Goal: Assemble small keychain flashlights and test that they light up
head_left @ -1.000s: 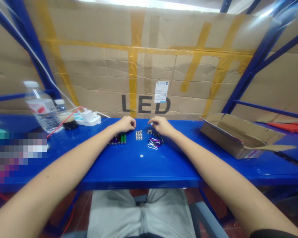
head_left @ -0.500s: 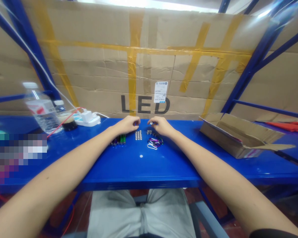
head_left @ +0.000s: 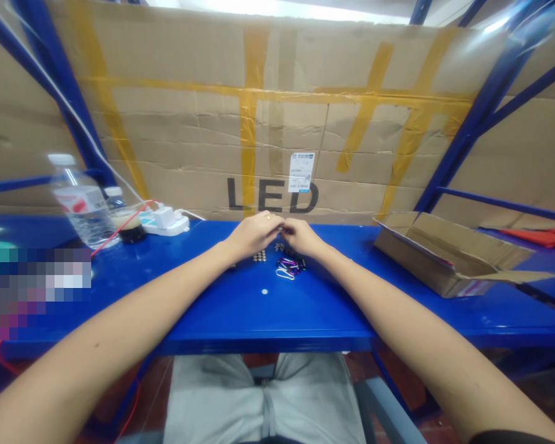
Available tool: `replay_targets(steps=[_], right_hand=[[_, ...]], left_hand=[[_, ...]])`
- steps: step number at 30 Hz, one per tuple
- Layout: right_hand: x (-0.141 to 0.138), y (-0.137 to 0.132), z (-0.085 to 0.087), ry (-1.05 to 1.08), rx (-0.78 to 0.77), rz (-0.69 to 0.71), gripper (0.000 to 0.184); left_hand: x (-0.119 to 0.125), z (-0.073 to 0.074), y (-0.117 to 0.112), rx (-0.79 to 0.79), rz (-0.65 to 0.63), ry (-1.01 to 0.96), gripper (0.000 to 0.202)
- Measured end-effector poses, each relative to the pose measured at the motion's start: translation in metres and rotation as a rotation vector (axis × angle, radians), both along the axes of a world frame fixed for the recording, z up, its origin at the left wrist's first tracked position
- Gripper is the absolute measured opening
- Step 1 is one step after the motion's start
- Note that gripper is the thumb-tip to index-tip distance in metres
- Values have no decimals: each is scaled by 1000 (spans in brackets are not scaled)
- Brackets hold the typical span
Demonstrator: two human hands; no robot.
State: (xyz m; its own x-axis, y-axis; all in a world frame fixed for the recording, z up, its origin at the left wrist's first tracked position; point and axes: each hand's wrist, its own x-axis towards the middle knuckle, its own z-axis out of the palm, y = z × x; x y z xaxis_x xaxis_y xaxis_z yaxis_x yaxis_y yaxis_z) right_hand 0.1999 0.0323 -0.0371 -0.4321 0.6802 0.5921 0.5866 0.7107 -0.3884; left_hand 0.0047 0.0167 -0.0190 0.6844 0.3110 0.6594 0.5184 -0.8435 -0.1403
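Note:
At the back middle of the blue table, my left hand [head_left: 260,232] meets my right hand [head_left: 301,237], fingertips together. My right fingers are closed on a small silvery part, mostly covered by them. My left fingers are also curled; what they hold is hidden. Just below my left hand lie small round silver pieces [head_left: 259,256] in rows, partly covered. Beside my right hand are small metal parts [head_left: 280,246] and a cluster of purple, dark and silver carabiners [head_left: 290,267]. The coloured tubes are almost wholly hidden behind my left forearm.
An open cardboard box [head_left: 439,262] stands on the right. To the left are a water bottle [head_left: 81,203], a smaller bottle with dark liquid [head_left: 130,231] and a white power strip [head_left: 166,223]. A large cardboard sheet [head_left: 189,148] closes off the back.
My left hand has moved right to meet my right hand, and now covers part of the silver rows. Its forearm hides the coloured tubes. My right hand has hardly moved.

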Motion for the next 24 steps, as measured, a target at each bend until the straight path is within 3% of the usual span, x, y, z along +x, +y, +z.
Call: replay_targets(steps=[13,17,20,24], right_hand=[[0,-1,2,93,-75,17,24],[2,2,2,98,-92,-10,28],[5,4,1,91,-91,-29,31],[5,4,1,71,-91,-38,30]], left_hand=[[-1,2,1,-22,-20,-45,21],[-7,4,4,-75,60,-68,22],[-13,2,11,-224,154,-45,21],[-16,-10,19,-557,250,-86,18]])
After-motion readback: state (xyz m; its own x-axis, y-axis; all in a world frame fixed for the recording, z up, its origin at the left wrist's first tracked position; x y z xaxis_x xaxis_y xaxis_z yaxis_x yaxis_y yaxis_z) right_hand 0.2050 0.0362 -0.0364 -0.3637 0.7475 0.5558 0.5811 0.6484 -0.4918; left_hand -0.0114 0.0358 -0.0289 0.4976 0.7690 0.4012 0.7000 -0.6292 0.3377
